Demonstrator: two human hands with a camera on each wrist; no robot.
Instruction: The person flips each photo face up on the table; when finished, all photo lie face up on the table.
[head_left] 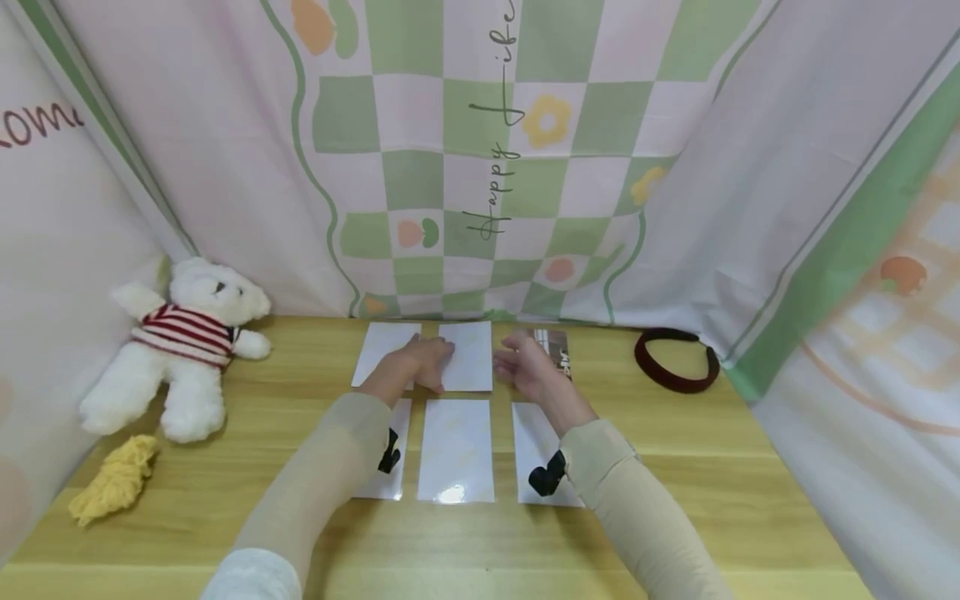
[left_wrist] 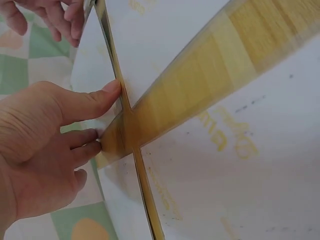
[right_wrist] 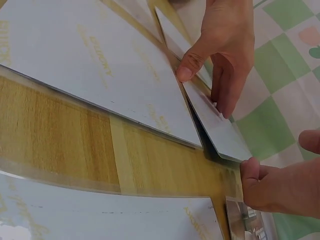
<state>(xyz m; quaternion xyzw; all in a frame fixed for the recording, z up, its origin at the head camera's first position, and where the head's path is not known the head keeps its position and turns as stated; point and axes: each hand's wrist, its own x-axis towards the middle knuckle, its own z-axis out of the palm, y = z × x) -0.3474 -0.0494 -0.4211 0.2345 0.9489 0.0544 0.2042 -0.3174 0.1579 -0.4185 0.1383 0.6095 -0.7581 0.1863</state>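
Note:
Several white-backed photo cards lie in two rows on the wooden table. My left hand (head_left: 431, 362) is at the lower left part of the back-row middle card (head_left: 472, 362). In the right wrist view, the left thumb is at this card's (right_wrist: 205, 112) near edge and its fingers are on top, pinching it; the card looks slightly tilted. My right hand (right_wrist: 280, 182) is at the card's right corner, fingertips touching or very close. In the head view, the right hand (head_left: 528, 367) has loosely bent fingers and partly hides a picture-side-up photo card (head_left: 557, 343).
A white teddy bear (head_left: 187, 350) in a striped shirt sits at the left, with a yellow yarn bundle (head_left: 116, 479) before it. A dark red headband (head_left: 675, 383) lies at the right. A checked curtain (head_left: 480, 183) hangs behind the table (head_left: 465, 550).

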